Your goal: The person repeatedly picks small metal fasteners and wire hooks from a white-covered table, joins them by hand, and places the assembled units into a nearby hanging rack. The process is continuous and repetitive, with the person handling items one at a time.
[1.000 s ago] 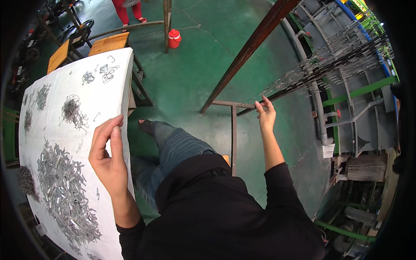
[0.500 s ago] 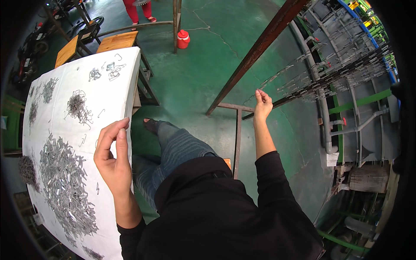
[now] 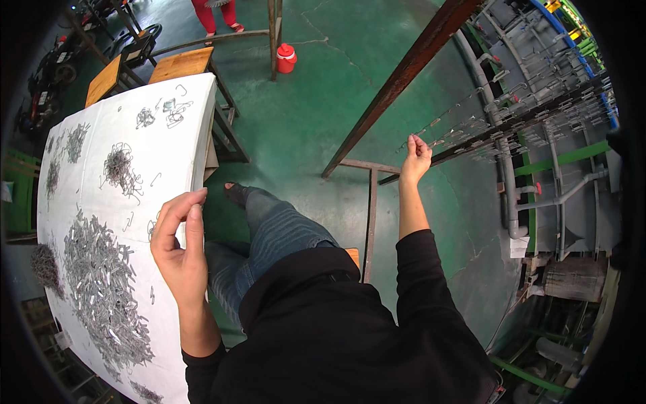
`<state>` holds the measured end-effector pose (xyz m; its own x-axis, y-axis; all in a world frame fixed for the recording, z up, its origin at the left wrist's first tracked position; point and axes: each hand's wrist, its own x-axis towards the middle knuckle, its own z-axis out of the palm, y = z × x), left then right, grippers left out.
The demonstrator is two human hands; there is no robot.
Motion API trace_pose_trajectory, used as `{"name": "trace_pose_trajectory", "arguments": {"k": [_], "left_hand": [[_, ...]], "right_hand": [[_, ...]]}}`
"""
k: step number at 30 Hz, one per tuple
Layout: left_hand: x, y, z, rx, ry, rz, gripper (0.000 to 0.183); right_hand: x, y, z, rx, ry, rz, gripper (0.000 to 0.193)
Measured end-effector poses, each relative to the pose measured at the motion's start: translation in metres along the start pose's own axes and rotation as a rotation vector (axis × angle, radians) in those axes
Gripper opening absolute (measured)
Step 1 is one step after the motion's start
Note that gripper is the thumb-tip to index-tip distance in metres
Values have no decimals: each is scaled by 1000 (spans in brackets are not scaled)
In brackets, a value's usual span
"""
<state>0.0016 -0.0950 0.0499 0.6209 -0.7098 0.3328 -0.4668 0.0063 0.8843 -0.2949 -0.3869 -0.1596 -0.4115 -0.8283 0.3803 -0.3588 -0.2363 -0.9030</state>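
My left hand (image 3: 180, 246) is raised beside the edge of a white-covered table (image 3: 176, 151). Its thumb and forefinger are brought close together; whatever lies between them is too small to make out. Out to the right, my right hand (image 3: 416, 159) pinches the near end of a thin strand of small metal pieces (image 3: 449, 108). More such strands hang along a dark bar (image 3: 515, 124). On the table, left of my left hand, spreads a large heap of small shiny metal pieces (image 3: 104, 286). Beyond it sits a tangle of wire hooks (image 3: 119, 165).
A rusty upright post (image 3: 397, 84) slants down to a low metal frame (image 3: 369, 222) near my right arm. Wooden-topped stools (image 3: 182, 64) stand past the table. A red bucket (image 3: 286, 59) is on the green floor, and a person in red trousers (image 3: 215, 17) stands farther off.
My right hand has shifted slightly right, and the strand at its fingers has moved with it. My left hand has dropped a little and moved slightly right, its fingers still close together.
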Motion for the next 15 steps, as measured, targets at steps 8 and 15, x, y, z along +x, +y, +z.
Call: {"name": "trace_pose_trajectory", "arguments": {"k": [8,15], "left_hand": [[0,-1,2,3,-15,-5,15],[-3,-2,1,-13,-20,-5,14]], "right_hand": [[-24,-22,3,-63,-50,-106,14],[-45,-35,-1,-61,-143,-43,17]]}}
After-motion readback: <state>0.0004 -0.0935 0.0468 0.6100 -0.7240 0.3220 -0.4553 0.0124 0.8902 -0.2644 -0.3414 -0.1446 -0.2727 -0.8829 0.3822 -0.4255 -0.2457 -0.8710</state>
